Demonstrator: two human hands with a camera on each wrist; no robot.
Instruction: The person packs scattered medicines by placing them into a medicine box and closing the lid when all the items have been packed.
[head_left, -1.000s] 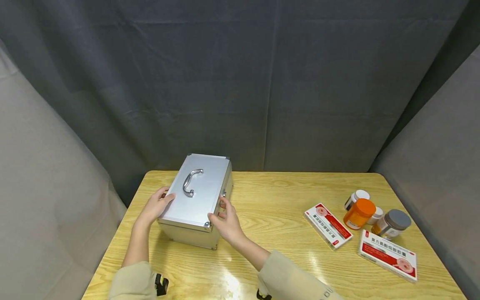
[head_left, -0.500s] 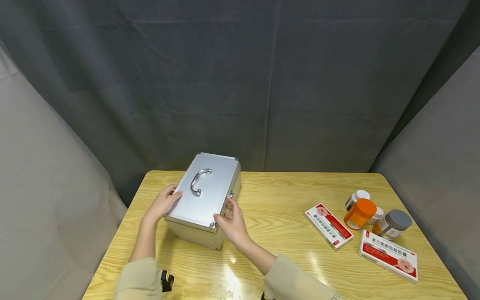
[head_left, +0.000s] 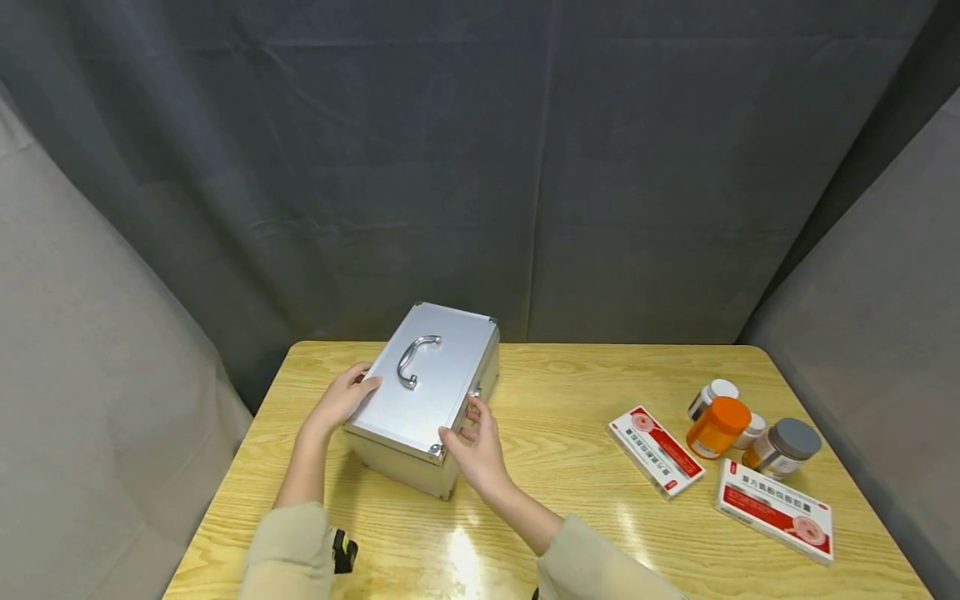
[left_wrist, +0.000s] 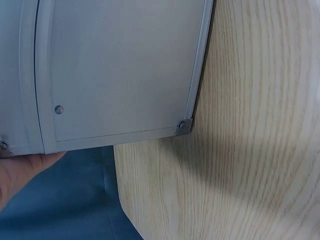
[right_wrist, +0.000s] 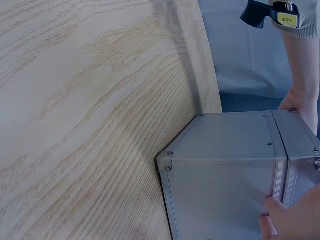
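Observation:
A silver metal case (head_left: 420,404) with a chrome handle (head_left: 416,360) stands lid up, closed, on the left part of the wooden table (head_left: 555,392). My left hand (head_left: 343,402) grips the case's left edge, its fingers lying over the lid rim. On the latch side my right hand (head_left: 472,442) holds the near right corner, thumb on the lid and fingers curled by a latch. The left wrist view shows a case panel (left_wrist: 120,70) and a bit of my left hand (left_wrist: 20,170). In the right wrist view the case (right_wrist: 220,165) has my right hand's fingertips (right_wrist: 290,220) against it.
At the table's right end lie two red-and-white medicine boxes (head_left: 656,450) (head_left: 776,510). Behind them stand an orange bottle (head_left: 718,427), a white-capped bottle (head_left: 712,396) and a grey-lidded jar (head_left: 783,447). Grey cloth walls surround the table; the left table edge is near the case.
Both hands have slid the case to the right and a little farther back on the table, keeping their hold on it. The boxes and bottles have not moved.

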